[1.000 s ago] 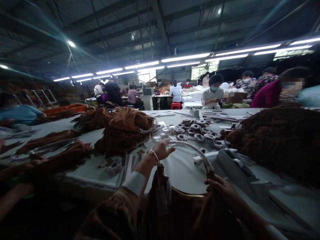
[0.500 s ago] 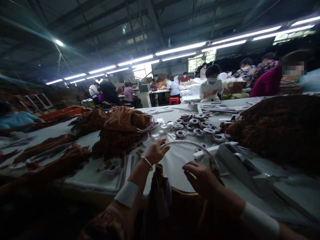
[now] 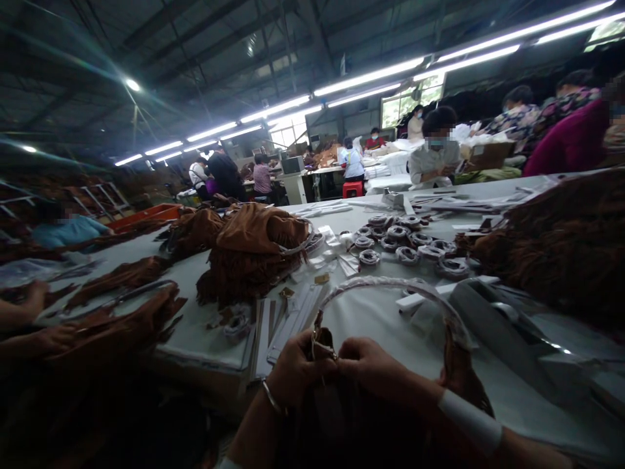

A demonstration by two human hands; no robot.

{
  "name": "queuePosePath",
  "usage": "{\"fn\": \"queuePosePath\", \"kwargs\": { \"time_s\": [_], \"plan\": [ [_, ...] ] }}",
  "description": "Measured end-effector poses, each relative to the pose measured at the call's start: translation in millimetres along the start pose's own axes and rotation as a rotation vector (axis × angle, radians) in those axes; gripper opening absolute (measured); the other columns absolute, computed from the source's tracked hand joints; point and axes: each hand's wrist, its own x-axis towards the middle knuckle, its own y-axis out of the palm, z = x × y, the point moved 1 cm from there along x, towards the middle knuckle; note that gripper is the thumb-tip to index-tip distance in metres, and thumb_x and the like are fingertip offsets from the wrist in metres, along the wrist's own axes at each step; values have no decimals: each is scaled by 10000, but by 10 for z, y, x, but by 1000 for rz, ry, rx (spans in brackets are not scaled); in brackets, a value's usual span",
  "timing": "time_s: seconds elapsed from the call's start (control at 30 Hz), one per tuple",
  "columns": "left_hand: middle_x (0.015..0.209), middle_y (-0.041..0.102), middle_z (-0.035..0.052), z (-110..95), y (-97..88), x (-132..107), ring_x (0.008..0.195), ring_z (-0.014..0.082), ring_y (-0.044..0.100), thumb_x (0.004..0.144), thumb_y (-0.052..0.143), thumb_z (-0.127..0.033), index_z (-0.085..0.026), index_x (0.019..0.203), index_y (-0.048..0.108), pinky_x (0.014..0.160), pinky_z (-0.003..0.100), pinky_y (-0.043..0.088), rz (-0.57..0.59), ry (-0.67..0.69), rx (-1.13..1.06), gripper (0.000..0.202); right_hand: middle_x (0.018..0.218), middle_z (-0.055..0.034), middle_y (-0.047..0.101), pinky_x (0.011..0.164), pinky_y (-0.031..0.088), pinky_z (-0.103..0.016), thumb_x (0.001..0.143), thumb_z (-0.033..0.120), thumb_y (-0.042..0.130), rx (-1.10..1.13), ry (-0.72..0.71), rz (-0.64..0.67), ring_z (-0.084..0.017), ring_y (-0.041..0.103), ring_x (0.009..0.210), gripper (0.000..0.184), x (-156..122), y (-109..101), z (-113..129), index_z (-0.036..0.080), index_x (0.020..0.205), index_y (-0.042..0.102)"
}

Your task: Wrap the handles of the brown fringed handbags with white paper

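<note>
A dark brown bag (image 3: 471, 385) is right in front of me at the table's near edge. Its looped handle (image 3: 385, 282), wrapped in pale clear film, arches up over the table. Close to the handle's left end, my left hand (image 3: 295, 368) pinches the bag's top edge. My right hand (image 3: 372, 363) is closed on the same edge, with its fingertips almost meeting the left ones. A small metal fitting and a thin pale cord show by the left fingers. Most of the bag's body is lost in shadow below my hands.
Several coiled wrapped straps (image 3: 407, 255) lie mid-table. Brown fringed bags (image 3: 258, 234) are piled to their left, and a dark brown heap (image 3: 571, 241) rises at right. A grey tape dispenser-like device (image 3: 493, 332) sits nearby. A co-worker's hands (image 3: 53, 332) handle brown material at left.
Both hands, apart and with fingers spread before, have come down and together onto the bag's edge by the handle's left end. The view has shifted left. The co-worker's hands now show at left.
</note>
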Motion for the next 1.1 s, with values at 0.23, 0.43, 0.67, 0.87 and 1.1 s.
{"fn": "queuePosePath", "kwargs": {
  "time_s": [0.23, 0.43, 0.67, 0.87, 1.1],
  "plan": [
    [655, 505, -45, -137, 250, -177, 608, 106, 406, 608, 884, -389, -181, 700, 549, 556, 223, 350, -54, 81, 75, 405, 514, 65, 475, 414, 236, -212, 751, 485, 673, 387, 182, 252, -72, 357, 430, 330, -361, -148, 47, 179, 679, 572],
    [668, 504, -47, -135, 383, -188, 598, 107, 387, 586, 887, -370, -194, 783, 565, 534, 224, 331, 12, 73, 195, 417, 461, 61, 438, 385, 182, -229, 741, 469, 614, 471, 177, 190, -68, 314, 388, 329, -547, -97, 130, 188, 586, 545],
    [682, 573, 20, -65, 603, -173, 637, 149, 449, 751, 732, -494, -182, 725, 597, 600, 279, 387, 214, 93, 286, 341, 535, 22, 510, 451, 271, -220, 672, 474, 666, 566, 89, 98, -84, 393, 490, 332, -627, -91, 439, 153, 616, 607],
    [783, 614, 13, 12, 482, -140, 697, 157, 516, 712, 805, -468, -181, 858, 614, 632, 260, 432, 136, 33, 188, 374, 573, -5, 557, 484, 395, -247, 884, 597, 495, 212, -55, 28, -123, 470, 495, 472, -674, -207, 233, 170, 729, 626],
    [822, 609, 27, 121, 239, -88, 733, 175, 553, 739, 765, -551, -173, 917, 595, 640, 269, 432, 59, 64, 201, 451, 1343, -147, 627, 1048, 408, -495, 919, 254, 601, -963, -810, -819, -334, 551, 1251, 422, -1060, -1004, 398, 238, 1340, 576]
  ]
}}
